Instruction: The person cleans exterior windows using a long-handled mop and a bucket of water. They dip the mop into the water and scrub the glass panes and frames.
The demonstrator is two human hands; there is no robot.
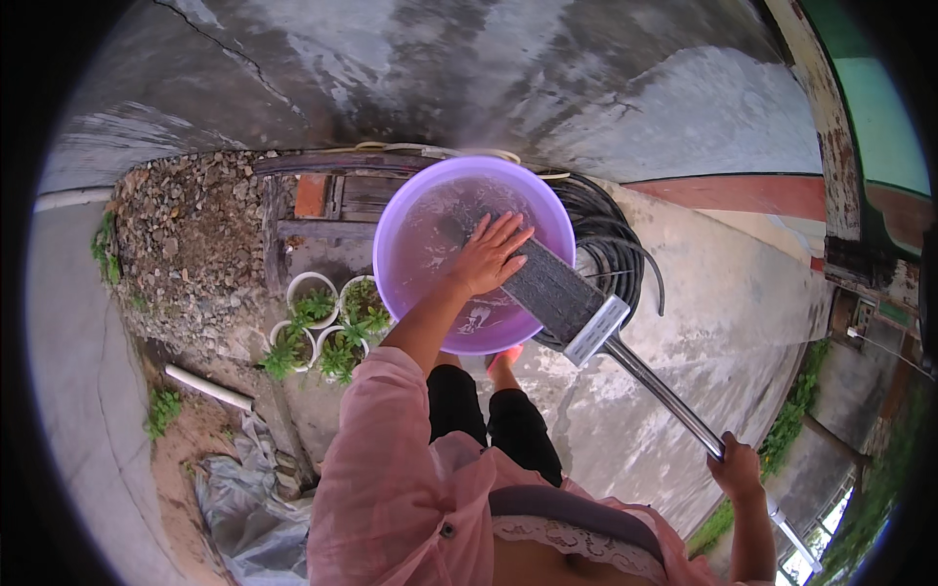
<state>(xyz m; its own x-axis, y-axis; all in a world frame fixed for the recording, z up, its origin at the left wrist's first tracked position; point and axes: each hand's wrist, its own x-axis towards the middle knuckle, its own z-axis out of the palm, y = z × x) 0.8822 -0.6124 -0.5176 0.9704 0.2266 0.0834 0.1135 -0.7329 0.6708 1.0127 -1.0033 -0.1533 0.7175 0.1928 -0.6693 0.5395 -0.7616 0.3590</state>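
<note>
A purple plastic basin [385,253] of cloudy, foamy water is in front of me. A flat mop with a dark grey towel-like pad [560,286] slants across it, the pad's far end dipping into the water. My left hand [492,253] lies palm down on the pad over the basin, fingers slightly spread. The pad is fixed in a silver metal clamp head [597,331], which sits outside the rim at the lower right. My right hand [736,469] is closed around the shiny metal mop pole [663,395], far from the head.
A coiled black hose [623,242] lies behind the basin's right side. Several white pots with green plants [311,293] stand at left, near a rubble heap [190,242]. Wooden boards [330,231] and an orange brick [311,195] lie by the stained wall [440,73].
</note>
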